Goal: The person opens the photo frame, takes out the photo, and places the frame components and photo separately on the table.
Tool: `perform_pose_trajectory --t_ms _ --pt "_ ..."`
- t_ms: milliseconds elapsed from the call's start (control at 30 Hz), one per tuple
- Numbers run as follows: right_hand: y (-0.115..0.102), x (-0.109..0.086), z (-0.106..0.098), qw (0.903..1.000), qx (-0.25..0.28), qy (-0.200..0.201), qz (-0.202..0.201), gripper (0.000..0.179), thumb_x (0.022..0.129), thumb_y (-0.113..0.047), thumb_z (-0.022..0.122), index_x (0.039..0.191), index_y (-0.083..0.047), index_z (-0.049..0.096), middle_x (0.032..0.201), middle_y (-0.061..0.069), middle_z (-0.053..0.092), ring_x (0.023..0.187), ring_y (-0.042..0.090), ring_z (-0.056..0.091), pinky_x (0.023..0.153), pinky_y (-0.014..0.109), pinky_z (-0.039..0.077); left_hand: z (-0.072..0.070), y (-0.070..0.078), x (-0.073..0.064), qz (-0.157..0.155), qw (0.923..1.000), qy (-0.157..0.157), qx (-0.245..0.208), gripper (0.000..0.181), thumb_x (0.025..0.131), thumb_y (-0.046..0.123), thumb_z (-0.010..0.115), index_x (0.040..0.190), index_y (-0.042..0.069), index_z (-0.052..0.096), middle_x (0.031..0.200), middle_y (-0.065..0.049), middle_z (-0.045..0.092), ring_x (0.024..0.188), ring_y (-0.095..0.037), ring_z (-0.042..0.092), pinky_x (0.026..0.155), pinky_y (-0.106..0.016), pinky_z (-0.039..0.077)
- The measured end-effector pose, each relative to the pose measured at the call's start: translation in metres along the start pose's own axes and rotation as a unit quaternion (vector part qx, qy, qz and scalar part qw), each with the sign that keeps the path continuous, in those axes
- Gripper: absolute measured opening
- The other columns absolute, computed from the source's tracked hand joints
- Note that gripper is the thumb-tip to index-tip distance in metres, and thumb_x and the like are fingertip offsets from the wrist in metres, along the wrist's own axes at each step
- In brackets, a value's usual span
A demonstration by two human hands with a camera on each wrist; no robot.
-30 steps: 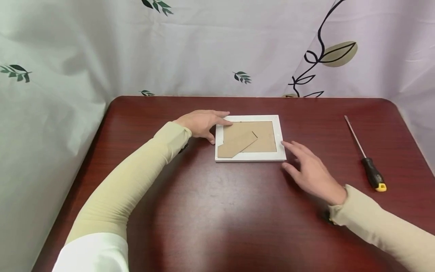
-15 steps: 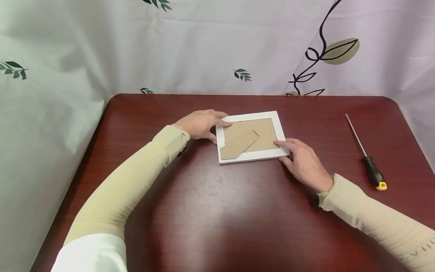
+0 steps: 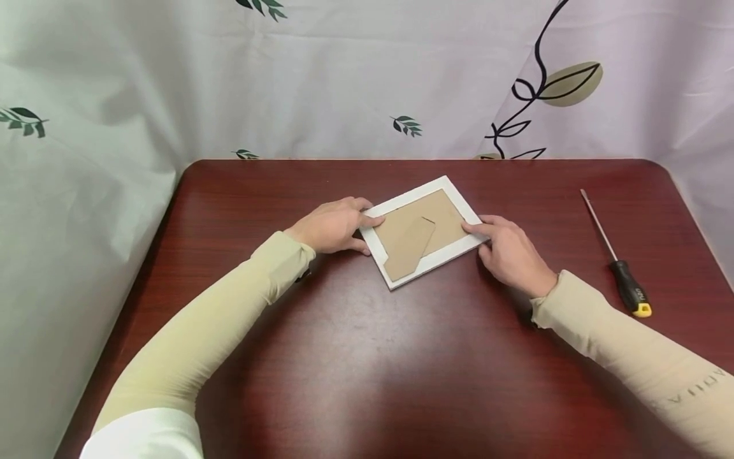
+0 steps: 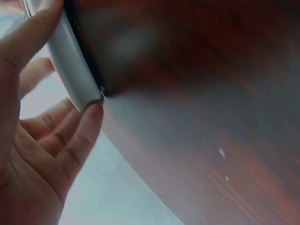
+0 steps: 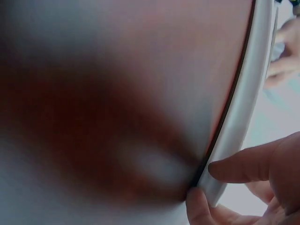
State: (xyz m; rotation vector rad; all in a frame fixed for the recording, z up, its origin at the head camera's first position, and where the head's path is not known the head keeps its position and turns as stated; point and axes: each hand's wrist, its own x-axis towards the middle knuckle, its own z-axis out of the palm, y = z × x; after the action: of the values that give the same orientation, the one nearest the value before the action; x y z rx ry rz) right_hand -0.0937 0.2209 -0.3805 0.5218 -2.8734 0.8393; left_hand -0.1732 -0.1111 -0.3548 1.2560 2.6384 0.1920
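A white picture frame lies back side up near the middle of the table, turned askew. Its brown backing board faces up, with a cardboard stand leg lying across it. At the frame's left corner my left hand holds on, a finger over the border and the thumb by the side edge. My right hand pinches the right corner, one finger reaching onto the backing. Seen from the left wrist, fingers curl about the frame's white edge; the right wrist view shows two digits gripping its rim.
To the right on the dark red table lies a screwdriver with a black and yellow handle, its tip pointing away. A white curtain with leaf prints hangs behind the table's far edge.
My right hand has come onto the frame's right corner and gripped it. The frame has turned counterclockwise, its right side moving away and its near left corner moving closer. The screwdriver stays put.
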Motion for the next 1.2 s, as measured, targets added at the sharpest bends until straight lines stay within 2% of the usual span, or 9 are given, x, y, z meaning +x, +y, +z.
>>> perform_pose_trajectory --t_ms 200,400,533,667,800,867,967,1067,1200 --pt "0.005 0.013 0.0 0.9998 -0.005 0.008 -0.017 0.052 0.078 0.015 0.052 0.126 0.001 0.069 0.122 0.027 0.065 0.109 0.041 0.062 0.086 0.052 0.05 0.006 0.016 -0.004 -0.001 0.9986 0.022 0.047 0.065 0.082 0.042 0.082 0.138 0.016 0.062 0.134 -0.017 0.055 0.102 -0.034 0.06 0.086 -0.045 0.054" --pt "0.008 0.025 -0.001 0.9999 -0.008 0.002 -0.015 0.055 0.077 0.016 0.046 0.124 0.0 0.069 0.124 0.027 0.064 0.113 0.042 0.061 0.086 0.052 0.049 0.011 0.034 -0.007 -0.04 0.9954 0.028 0.083 0.059 0.082 0.043 0.081 0.131 0.013 0.066 0.122 -0.018 0.059 0.09 -0.035 0.061 0.078 -0.046 0.056" --pt "0.01 0.033 -0.001 0.9997 -0.014 -0.006 -0.018 0.053 0.079 0.017 0.045 0.123 0.001 0.07 0.125 0.026 0.065 0.115 0.041 0.062 0.09 0.053 0.05 0.012 0.048 -0.008 -0.077 0.9923 0.014 0.096 0.062 0.084 0.045 0.079 0.134 0.011 0.064 0.123 -0.021 0.06 0.091 -0.036 0.062 0.078 -0.047 0.056" --pt "0.011 0.04 -0.001 0.9995 -0.024 -0.016 -0.009 0.053 0.082 0.015 0.042 0.124 -0.001 0.07 0.13 0.026 0.062 0.119 0.041 0.059 0.091 0.053 0.05 0.013 0.061 -0.008 -0.12 0.9896 -0.009 0.079 0.068 0.086 0.044 0.077 0.141 0.009 0.059 0.134 -0.029 0.056 0.108 -0.044 0.063 0.089 -0.05 0.055" --pt "0.01 0.047 -0.002 0.9993 -0.027 -0.027 0.007 0.054 0.084 0.013 0.039 0.125 -0.003 0.07 0.137 0.027 0.057 0.126 0.042 0.055 0.096 0.054 0.048 0.015 0.072 -0.008 -0.151 0.9861 -0.009 0.07 0.07 0.087 0.044 0.076 0.143 0.007 0.057 0.141 -0.034 0.049 0.116 -0.046 0.06 0.09 -0.051 0.055" --pt "0.009 0.05 -0.002 0.9991 -0.027 -0.032 0.01 0.053 0.085 0.013 0.039 0.125 -0.003 0.07 0.138 0.027 0.056 0.128 0.042 0.053 0.097 0.054 0.047 0.017 0.077 -0.008 -0.16 0.9844 -0.001 0.074 0.069 0.087 0.044 0.077 0.141 0.006 0.058 0.133 -0.033 0.054 0.108 -0.043 0.063 0.083 -0.049 0.057" --pt "0.009 0.056 -0.001 0.9986 -0.031 -0.04 0.012 0.051 0.087 0.013 0.04 0.125 -0.002 0.07 0.14 0.027 0.055 0.13 0.042 0.052 0.096 0.054 0.047 0.02 0.084 -0.008 -0.165 0.982 0.017 0.089 0.06 0.086 0.04 0.079 0.133 0.005 0.063 0.111 -0.025 0.061 0.092 -0.037 0.064 0.073 -0.045 0.058" --pt "0.009 0.062 0.0 0.9983 -0.033 -0.046 0.015 0.05 0.088 0.012 0.039 0.125 -0.002 0.07 0.142 0.027 0.053 0.133 0.04 0.05 0.098 0.053 0.047 0.023 0.09 -0.008 -0.163 0.9803 0.043 0.104 0.046 0.086 0.034 0.08 0.118 0.004 0.067 0.093 -0.018 0.06 0.077 -0.033 0.062 0.064 -0.043 0.056" --pt "0.01 0.067 0.003 0.9981 -0.04 -0.046 0.003 0.048 0.089 0.012 0.039 0.123 0.001 0.07 0.144 0.027 0.051 0.134 0.04 0.049 0.1 0.052 0.047 0.027 0.098 -0.009 -0.156 0.9767 0.081 0.123 0.037 0.085 0.032 0.08 0.104 0.002 0.069 0.083 -0.016 0.059 0.066 -0.03 0.063 0.055 -0.041 0.056"
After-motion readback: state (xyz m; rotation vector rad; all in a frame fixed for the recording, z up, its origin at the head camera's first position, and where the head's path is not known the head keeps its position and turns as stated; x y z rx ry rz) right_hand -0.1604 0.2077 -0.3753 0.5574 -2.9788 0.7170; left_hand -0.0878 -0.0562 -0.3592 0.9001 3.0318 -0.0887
